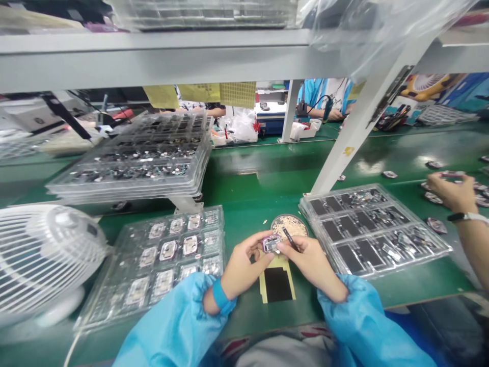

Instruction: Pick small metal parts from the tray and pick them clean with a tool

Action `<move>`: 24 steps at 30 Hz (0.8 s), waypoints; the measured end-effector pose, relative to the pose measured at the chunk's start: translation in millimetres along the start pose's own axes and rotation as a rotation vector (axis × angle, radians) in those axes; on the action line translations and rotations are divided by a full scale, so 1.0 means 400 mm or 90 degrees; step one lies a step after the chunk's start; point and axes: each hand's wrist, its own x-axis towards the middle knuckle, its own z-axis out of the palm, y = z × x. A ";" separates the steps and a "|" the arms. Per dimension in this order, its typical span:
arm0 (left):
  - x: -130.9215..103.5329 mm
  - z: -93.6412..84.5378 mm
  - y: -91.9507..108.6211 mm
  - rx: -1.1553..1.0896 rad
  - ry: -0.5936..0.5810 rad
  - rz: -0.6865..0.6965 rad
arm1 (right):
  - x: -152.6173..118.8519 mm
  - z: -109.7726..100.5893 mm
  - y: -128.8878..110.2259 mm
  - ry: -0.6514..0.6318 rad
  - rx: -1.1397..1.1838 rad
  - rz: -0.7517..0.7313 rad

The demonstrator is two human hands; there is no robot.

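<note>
My left hand [244, 267] pinches a small rounded-square device case [270, 243], purple-rimmed, with silvery parts inside it. From the right, the fingertips of my right hand [311, 261] meet the case's edge. Black tweezers [290, 238] lie in that same hand, slanting up and to the left. Beneath the hands is a black square pad [278, 284] edged with yellow tape. Just behind them stands a round dish [289, 223] of pale small bits, partly covered by the fingers and tweezers.
At left are a clear tray [126, 255] of similar cases and a white fan [49, 255]. A tray [367, 229] of screens and flex parts lies right. Stacked trays [141, 153] and a shelf post [344, 142] stand behind. Another person's hand [454, 191] holds a case at right.
</note>
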 end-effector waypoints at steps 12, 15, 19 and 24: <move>-0.006 0.005 0.023 0.067 0.051 0.006 | -0.001 0.013 0.013 0.034 0.037 -0.022; -0.002 0.010 0.020 -0.120 0.006 -0.067 | -0.005 0.025 0.004 0.041 0.108 -0.044; -0.003 0.016 0.020 -0.187 -0.010 -0.080 | -0.009 0.032 -0.011 0.013 0.166 -0.028; -0.010 0.016 0.020 -0.111 0.006 -0.060 | -0.009 0.026 -0.005 0.012 0.191 -0.040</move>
